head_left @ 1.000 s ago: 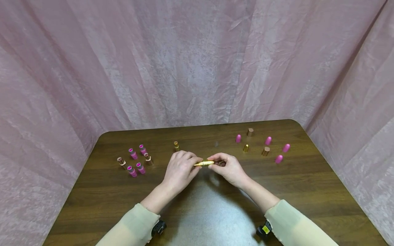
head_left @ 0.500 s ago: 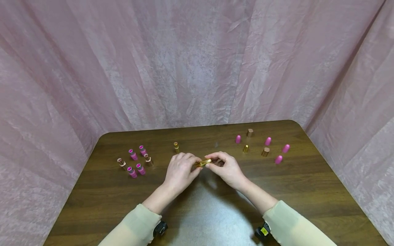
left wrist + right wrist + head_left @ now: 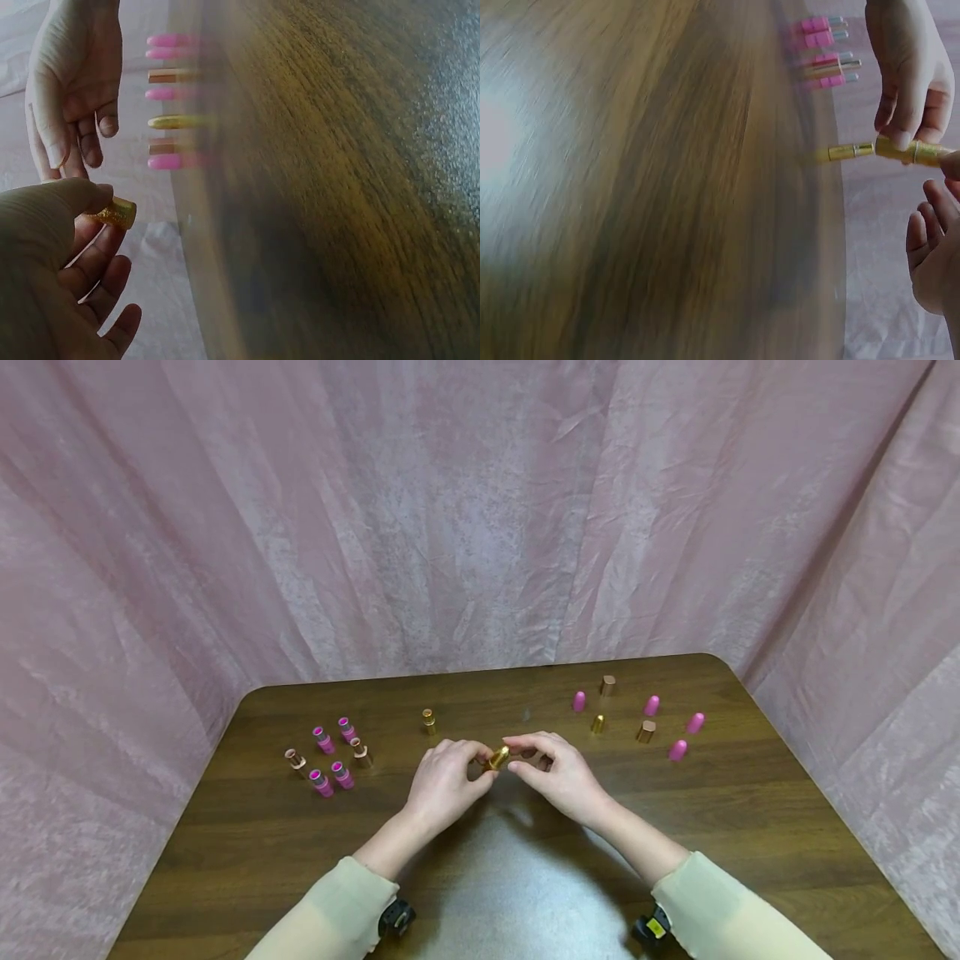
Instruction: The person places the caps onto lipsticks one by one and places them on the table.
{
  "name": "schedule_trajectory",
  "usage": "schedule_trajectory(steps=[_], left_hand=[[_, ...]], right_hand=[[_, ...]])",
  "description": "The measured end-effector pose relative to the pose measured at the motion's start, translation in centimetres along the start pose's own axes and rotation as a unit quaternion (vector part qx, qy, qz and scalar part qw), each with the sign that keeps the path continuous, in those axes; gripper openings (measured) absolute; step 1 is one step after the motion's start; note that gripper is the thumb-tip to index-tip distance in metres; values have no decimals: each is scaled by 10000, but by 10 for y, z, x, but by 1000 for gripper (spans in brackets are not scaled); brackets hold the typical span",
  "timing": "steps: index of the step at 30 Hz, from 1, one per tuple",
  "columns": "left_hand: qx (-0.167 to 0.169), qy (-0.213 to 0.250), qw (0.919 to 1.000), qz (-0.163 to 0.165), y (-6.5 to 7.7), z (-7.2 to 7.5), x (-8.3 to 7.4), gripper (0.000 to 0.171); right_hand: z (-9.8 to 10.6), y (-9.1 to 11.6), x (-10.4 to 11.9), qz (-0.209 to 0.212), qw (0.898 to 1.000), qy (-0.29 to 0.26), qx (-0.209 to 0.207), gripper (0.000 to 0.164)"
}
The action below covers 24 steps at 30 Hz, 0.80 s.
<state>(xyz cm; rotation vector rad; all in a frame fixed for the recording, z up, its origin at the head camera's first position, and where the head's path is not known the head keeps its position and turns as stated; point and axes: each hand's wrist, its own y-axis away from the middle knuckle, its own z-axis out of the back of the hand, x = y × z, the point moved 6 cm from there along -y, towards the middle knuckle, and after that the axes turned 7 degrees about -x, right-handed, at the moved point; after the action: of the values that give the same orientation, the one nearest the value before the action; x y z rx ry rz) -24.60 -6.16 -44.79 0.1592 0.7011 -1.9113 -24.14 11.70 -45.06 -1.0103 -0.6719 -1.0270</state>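
My left hand (image 3: pixel 446 783) pinches a gold lipstick (image 3: pixel 498 757) between thumb and fingers over the middle of the table. Its rounded end tilts up to the right; the other end is hidden in the grip. In the right wrist view a thin ring seam crosses the lipstick (image 3: pixel 916 154). My right hand (image 3: pixel 561 777) is just to the right, thumb and index finger spread apart, with the index fingertip close by the rounded end. Behind the left hand, an uncapped gold lipstick tube (image 3: pixel 429 722) stands upright.
Uncapped pink lipstick tubes (image 3: pixel 320 782) and copper ones (image 3: pixel 362 752) stand in a group at the left. At the right stand several pink caps (image 3: pixel 677 750), copper caps (image 3: pixel 646 732) and a gold cap (image 3: pixel 597 724). A pink curtain hangs behind the wooden table (image 3: pixel 750 827).
The gold lipstick has swung from lying level between both hands to tilting upward. The right thumb and index finger have parted from it, while the left hand keeps hold.
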Motion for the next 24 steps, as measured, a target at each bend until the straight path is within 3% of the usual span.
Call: schedule_trajectory(steps=[9,15,20,24], left_hand=[[169,337,9989,269,-9,-4,3,16],[265,717,9959,475,-22,-11,2,16],[390,979,9920,691,-35,-22,2,18],[443,932,9916,782,-47,-32,0,19]], right_hand=[[29,4,-12,89,9920,1259,43,32],[51,7,-19,401,9687,2436,244,46],[66,11,-25,672,9488,3065,370,54],[76,15,-29,921,9331,3451,411,61]])
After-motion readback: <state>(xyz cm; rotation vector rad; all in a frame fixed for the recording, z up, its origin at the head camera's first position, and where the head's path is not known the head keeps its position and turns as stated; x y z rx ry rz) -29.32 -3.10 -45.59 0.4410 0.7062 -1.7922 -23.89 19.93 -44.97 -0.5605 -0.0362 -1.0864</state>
